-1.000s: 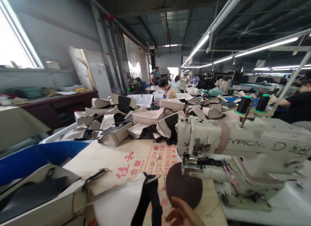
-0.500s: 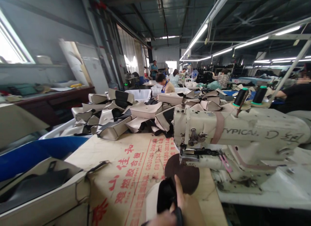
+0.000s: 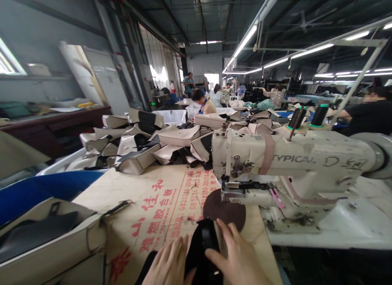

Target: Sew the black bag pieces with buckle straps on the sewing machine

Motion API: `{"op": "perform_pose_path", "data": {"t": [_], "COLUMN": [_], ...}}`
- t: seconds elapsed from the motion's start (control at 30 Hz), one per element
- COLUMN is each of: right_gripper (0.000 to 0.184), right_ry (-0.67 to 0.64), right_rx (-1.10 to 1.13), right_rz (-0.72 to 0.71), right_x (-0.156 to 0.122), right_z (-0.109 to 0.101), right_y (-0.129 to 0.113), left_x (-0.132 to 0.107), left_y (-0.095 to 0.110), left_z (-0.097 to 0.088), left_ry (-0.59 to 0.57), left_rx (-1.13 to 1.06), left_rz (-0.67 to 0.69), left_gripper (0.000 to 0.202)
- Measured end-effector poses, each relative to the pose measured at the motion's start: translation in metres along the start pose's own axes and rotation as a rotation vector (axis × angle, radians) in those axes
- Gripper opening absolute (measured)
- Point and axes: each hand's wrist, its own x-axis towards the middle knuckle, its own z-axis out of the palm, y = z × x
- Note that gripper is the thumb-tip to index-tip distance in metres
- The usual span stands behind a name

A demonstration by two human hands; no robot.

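My left hand (image 3: 168, 263) and my right hand (image 3: 237, 258) rest at the bottom edge of the head view, on either side of a black fabric piece (image 3: 200, 248) that lies on the wooden table (image 3: 143, 195). Both hands have their fingers stretched flat and pressed against the piece. Just beyond it sits a dark brown round patch (image 3: 225, 209) under the head of a cream sewing machine (image 3: 294, 166) marked TYPICAL.
A pile of beige and black sewn parts (image 3: 143, 142) covers the far table. A beige and black piece (image 3: 49, 236) and a blue bin (image 3: 39, 191) sit at left. Thread spools (image 3: 318, 115) stand behind the machine. Other people work at stations beyond.
My left hand has come into view and both hands now lie flat on the black piece. The white part of the piece has dropped out of sight. The camera has tilted down and leftward.
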Motion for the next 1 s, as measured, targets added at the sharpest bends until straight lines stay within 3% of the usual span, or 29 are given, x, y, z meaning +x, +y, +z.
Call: {"op": "perform_pose_path", "data": {"t": [0.07,0.13,0.27,0.4,0.5,0.67,0.8,0.9,1.0], "right_gripper": [0.060,0.052,0.059,0.044,0.039,0.039,0.039,0.038,0.035], "right_ry": [-0.007,-0.028,-0.016,0.199,0.171,0.095,0.031,-0.034,0.008], "right_rx": [0.012,0.057,0.230,0.360,0.434,0.499,0.498,0.469,0.424], "right_rz": [0.006,-0.017,-0.136,-0.131,-0.080,-0.130,-0.120,-0.131,-0.147], "right_x": [-0.001,-0.004,-0.004,0.015,0.035,0.050,0.051,0.051,0.051], "right_z": [-0.002,-0.007,-0.017,-0.013,-0.008,-0.006,-0.011,-0.018,-0.023], "right_y": [0.006,0.013,0.025,0.031,0.036,0.039,0.039,0.040,0.037], "left_x": [0.021,0.034,0.046,0.070,0.091,0.107,0.115,0.119,0.119], "left_y": [0.007,0.014,0.018,0.020,0.023,0.023,0.019,0.021,0.029], "left_z": [0.001,-0.008,-0.039,-0.051,-0.044,-0.030,-0.019,-0.010,0.000], "left_ry": [-0.296,-0.425,-0.360,-0.283,-0.266,-0.212,-0.268,-0.280,-0.231], "left_rx": [-0.068,-0.145,-0.165,-0.136,-0.243,-0.509,-0.543,-0.511,-0.448], "left_rz": [-0.100,-0.128,-0.121,-0.050,-0.024,-0.027,0.025,0.058,0.048], "left_gripper": [0.033,0.036,0.035,0.037,0.045,0.045,0.047,0.035,0.017]}}
